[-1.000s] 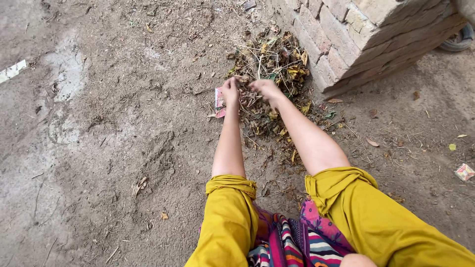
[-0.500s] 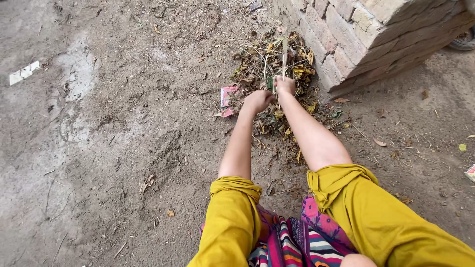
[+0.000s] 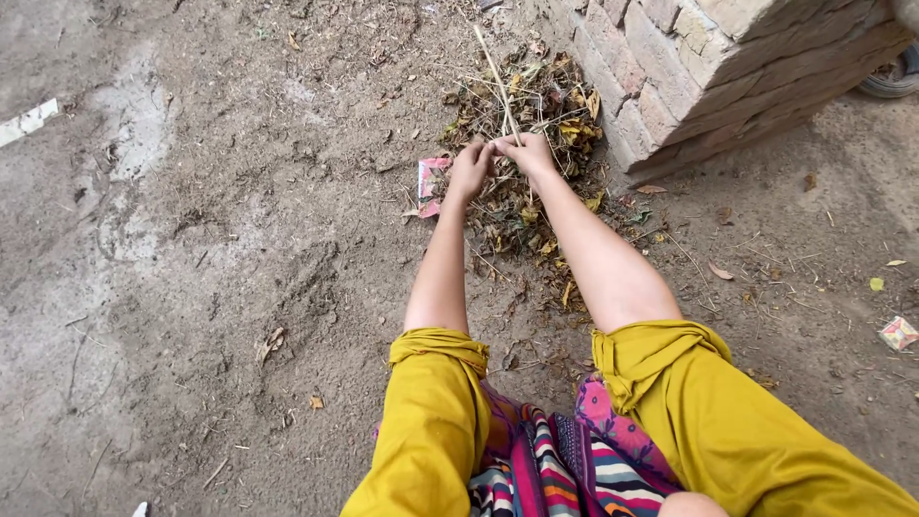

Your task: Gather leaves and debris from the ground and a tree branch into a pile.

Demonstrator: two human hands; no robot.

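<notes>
A heap of dry leaves and twigs (image 3: 541, 115) lies on the dirt ground against a brick wall. Both my hands reach into it. My left hand (image 3: 469, 172) and my right hand (image 3: 525, 153) are closed together on a thin pale stalk (image 3: 495, 72) that rises up and away from them over the heap. A pink and white wrapper (image 3: 430, 185) lies flat just left of my left hand. My sleeves are mustard yellow and rolled at the elbows.
A brick wall (image 3: 708, 67) stands at the upper right, with part of a tyre (image 3: 890, 81) behind its corner. A white scrap (image 3: 27, 122) lies at the far left, a small wrapper (image 3: 898, 332) at the right edge. Bare packed dirt surrounds the heap.
My hands have come together over the heap and lifted a thin stalk, which now points up and away. The view has shifted slightly.
</notes>
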